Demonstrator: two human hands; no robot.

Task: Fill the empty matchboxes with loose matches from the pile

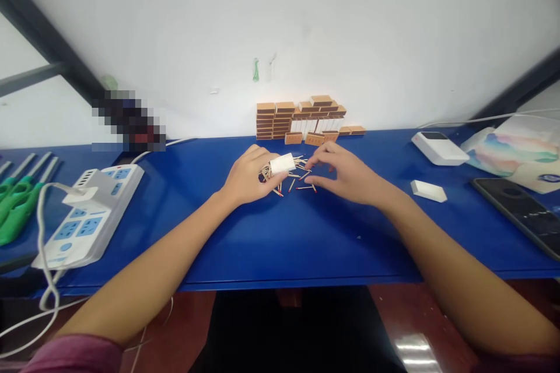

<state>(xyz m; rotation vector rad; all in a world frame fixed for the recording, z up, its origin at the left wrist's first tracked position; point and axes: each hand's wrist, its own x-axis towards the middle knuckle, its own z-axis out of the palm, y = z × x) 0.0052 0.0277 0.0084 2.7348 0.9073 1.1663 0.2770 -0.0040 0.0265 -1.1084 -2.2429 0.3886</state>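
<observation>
My left hand is closed around a small white matchbox tray, held at the middle of the blue table. Matches stick out at both ends of the tray or lie beside it; which of them are inside I cannot tell. Loose matches with red heads lie scattered on the table between my hands. To their right, my right hand has its thumb and fingers apart over the matches, with nothing visible held. Behind the hands, stacked matchboxes stand against the white wall.
A white power strip with cables and green-handled tools lie at the left. On the right are a white device, a small white box, a dark phone and a colourful packet. The blue table's front edge runs below.
</observation>
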